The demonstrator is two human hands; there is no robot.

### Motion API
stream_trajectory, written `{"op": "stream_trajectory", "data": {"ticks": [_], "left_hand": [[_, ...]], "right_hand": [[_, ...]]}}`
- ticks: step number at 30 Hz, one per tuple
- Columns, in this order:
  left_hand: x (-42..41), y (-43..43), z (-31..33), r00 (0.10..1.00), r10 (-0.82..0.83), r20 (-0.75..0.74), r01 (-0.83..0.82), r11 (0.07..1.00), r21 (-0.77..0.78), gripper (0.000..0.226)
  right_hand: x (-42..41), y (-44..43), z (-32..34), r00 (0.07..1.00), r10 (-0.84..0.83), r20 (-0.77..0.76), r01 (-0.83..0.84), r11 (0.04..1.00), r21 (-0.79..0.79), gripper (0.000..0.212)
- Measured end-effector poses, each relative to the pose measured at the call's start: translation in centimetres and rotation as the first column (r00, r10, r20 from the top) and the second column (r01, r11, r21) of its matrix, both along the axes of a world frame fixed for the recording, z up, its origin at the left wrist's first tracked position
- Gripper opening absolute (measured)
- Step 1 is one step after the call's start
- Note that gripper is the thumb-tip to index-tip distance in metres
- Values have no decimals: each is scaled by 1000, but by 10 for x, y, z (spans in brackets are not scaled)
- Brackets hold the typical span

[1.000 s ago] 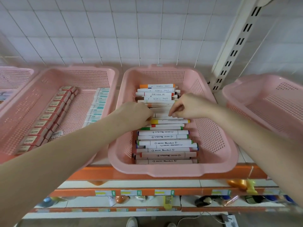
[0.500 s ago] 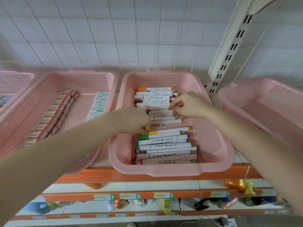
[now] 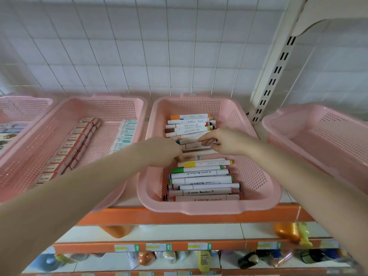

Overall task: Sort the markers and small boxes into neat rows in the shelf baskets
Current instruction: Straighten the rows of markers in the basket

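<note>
Squaring markers (image 3: 191, 145) at frame centre in the middle basket (image 3: 258, 176): left hand (image 3: 163, 151) grips their left ends, right hand (image 3: 225, 142) pinches the right ends. Bunch now sits further back than before, so the row is tightening.

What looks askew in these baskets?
In the middle basket, the few markers between the left hand and right hand lie slanted, out of line with the straight rows nearer and farther. The small boxes in the left basket look tidy.
</note>
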State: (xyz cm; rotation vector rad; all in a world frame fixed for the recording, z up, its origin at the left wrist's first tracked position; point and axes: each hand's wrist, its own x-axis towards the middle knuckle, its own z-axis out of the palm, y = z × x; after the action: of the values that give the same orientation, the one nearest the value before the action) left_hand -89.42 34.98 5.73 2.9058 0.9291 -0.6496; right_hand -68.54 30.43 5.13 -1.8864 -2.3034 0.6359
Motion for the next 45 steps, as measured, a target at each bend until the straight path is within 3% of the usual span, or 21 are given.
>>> {"op": "stream_trajectory", "data": {"ticks": [7, 11, 15, 20, 28, 34, 36, 38, 41, 45], "left_hand": [[19, -1, -3, 992, 122, 29, -122, 993, -9, 25], [21, 0, -9, 982, 169, 82, -174, 982, 67, 21], [18, 7, -4, 960, 224, 170, -249, 957, 148, 14], [9, 19, 0, 921, 276, 276, -317, 942, 115, 21], [12, 16, -6, 946, 238, 219, -286, 931, 227, 20], [15, 16, -8, 965, 200, 170, -242, 929, 281, 15], [16, 15, -7, 968, 194, 157, -233, 927, 295, 12], [17, 14, -6, 964, 213, 156, -251, 924, 290, 12], [18, 14, -6, 965, 222, 140, -254, 923, 288, 25], [18, 14, 0, 959, 241, 151, -269, 941, 206, 11]], "right_hand": [[-2, 0, 2, 997, 58, 43, -58, 998, -5, 48], [-2, 0, 1, 990, 33, 141, -31, 999, -20, 27], [2, 4, 0, 986, -37, 163, 25, 997, 74, 40], [5, 8, -1, 990, -115, 80, 106, 988, 111, 41], [6, 7, 3, 963, -219, -159, 237, 965, 109, 42], [8, 8, 1, 938, -238, -252, 273, 956, 112, 41], [7, 7, 2, 971, -158, -178, 179, 978, 109, 34], [3, 5, 1, 1000, 1, 16, -3, 996, 94, 34], [3, 6, -4, 963, 148, 227, -171, 981, 89, 41], [-1, 12, 0, 879, 207, 429, -263, 962, 75, 39]]}}
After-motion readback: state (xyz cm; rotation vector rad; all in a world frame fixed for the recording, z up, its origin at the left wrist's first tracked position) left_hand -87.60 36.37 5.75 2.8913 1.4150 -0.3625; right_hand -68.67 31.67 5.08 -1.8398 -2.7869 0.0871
